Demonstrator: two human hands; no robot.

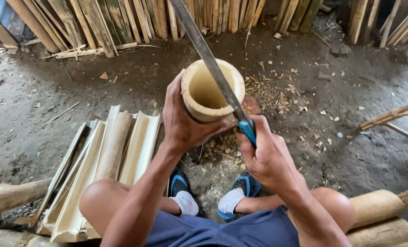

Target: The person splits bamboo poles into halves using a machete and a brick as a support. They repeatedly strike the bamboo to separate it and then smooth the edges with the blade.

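Bottom of frame: person seated low, knees apart, blue shorts (222, 231), feet in blue sandals (240, 190) planted on chip-covered dirt at btm centre, likely so the work sits between the legs w/ both arms free. Left hand (181, 123) is wrapped around the near-left wall of an upright bamboo tube (213, 89), centre frame just above the feet; fingers clenched round it, prob. to keep it vertical and stop it turning under the blade. Right hand (265, 158) is closed tight on the blue handle (248, 131) of a long blade (208, 57), which runs diagonally up-left across the tube's open mouth and appears to rest on the near-right rim, edge across the end grain, looks like a splitting setup. Tube's base is hidden behind the hands; can't tell what it stands on, tho a reddish block (251, 106) peeks out just right of it. Blade tip is cut off at top edge. Left of frame, beside the left knee: split bamboo halves (121, 151) stacked hollow-side up, nested, within reach. Btm right: round bamboo poles (378, 206), partly cropped. Right edge: thin bound sticks (391, 118), purpose unclear. Far, along top: bamboo slats (135, 18) leaning upright in a row, upper ends out of frame.
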